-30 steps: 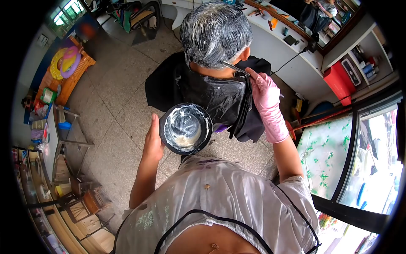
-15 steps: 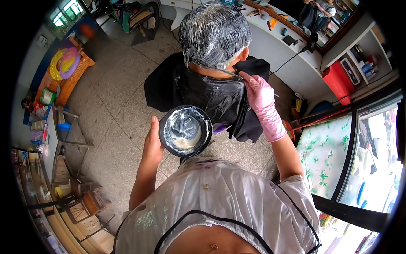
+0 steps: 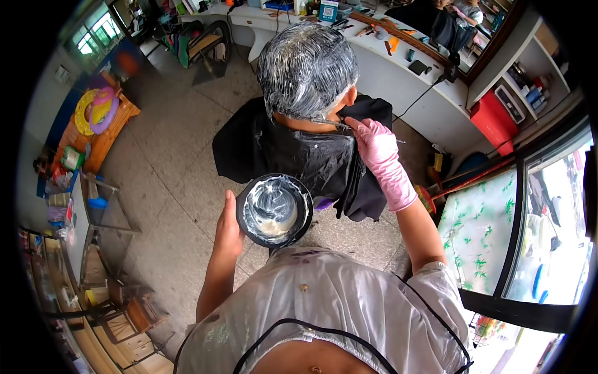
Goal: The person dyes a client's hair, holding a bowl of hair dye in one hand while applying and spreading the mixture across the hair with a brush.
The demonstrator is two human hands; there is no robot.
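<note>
My left hand (image 3: pixel 230 224) grips a black bowl (image 3: pixel 242 212) from its left side, thumb up along the rim. White and cream-coloured paste (image 3: pixel 274 209) is smeared inside it. My right hand (image 3: pixel 377 140), in a pink glove, is closed around a thin tail comb (image 3: pixel 333 123). The comb's front part lies at the nape of a seated person, just under the hairline; its pale tail pokes out right of the glove. White cream coats the person's dark hair (image 3: pixel 308 71). A black cape (image 3: pixel 240 140) covers the shoulders, with cream spots at the neck.
A white counter (image 3: pixel 380 59) with small tools and a mirror (image 3: pixel 492 31) runs behind the seated person. At right are a red box (image 3: pixel 492 124) and a glass door (image 3: pixel 542 230). To the left stand a metal-framed table (image 3: pixel 78 218) and a wooden bench (image 3: pixel 118 118).
The seated person's head and the counter sit slightly farther left in view. My right hand and the comb have shifted a little left and down; the bowl stays in my left hand.
</note>
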